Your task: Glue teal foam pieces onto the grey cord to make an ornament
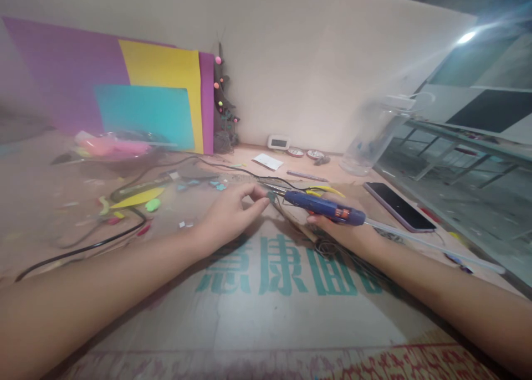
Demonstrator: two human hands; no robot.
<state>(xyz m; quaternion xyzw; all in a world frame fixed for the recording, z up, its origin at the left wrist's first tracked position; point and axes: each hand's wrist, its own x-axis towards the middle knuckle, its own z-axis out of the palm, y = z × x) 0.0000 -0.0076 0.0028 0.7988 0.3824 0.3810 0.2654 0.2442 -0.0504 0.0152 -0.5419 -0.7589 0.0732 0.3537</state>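
My right hand [341,225] is wrapped round a blue hot glue gun [324,205], its nozzle pointing left. A long translucent glue stick [436,247] sticks out of its back end. My left hand [236,214] is closed in a pinch just left of the nozzle. At those fingertips is a small dark green piece [271,196], too small to name. Below the gun, a thin brown stem-like strip [297,222] runs down to a coil of dark cord [330,247]. Under both hands lies a pale sheet printed with green characters [282,266].
A phone [399,205] lies at the right, near a clear plastic jug [366,142]. Behind stand a small white clock [278,142] and a decorated branch [224,103]. Coloured sheets [162,64] lean on the wall. A black cable [83,250] and yellow leaf shape [139,197] lie left.
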